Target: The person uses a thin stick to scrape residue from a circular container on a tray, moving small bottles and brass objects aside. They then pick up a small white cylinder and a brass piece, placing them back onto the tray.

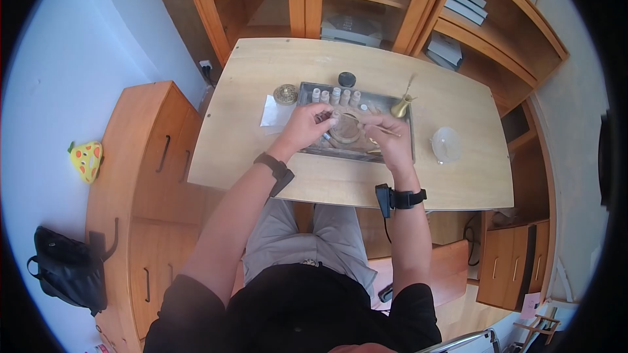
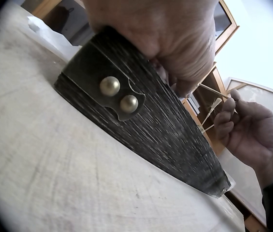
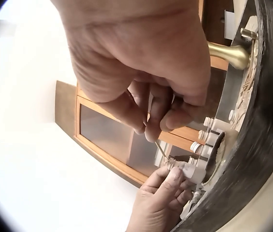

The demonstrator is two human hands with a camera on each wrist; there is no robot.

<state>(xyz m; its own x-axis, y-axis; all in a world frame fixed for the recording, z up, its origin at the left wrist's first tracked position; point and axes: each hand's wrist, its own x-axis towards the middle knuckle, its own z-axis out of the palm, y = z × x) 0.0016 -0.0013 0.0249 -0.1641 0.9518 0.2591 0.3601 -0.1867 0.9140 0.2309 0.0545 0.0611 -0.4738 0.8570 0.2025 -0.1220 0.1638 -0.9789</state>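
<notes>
In the head view, my left hand is over the left part of a dark wooden tray. Its thumb and fingers grip a small pale bottle, tilted on its side in the right wrist view. My right hand pinches a thin brass-coloured stick between thumb and fingertips. The stick's far end reaches the bottle's mouth, by the left fingertips. Below both hands lies a round dish of greyish powder. Several small capped bottles line the tray's back edge.
A brass vase holding thin tools stands at the tray's right. A transparent bowl sits farther right on the table. Behind the tray is a round black lid; to its left are a patterned brass piece and white paper.
</notes>
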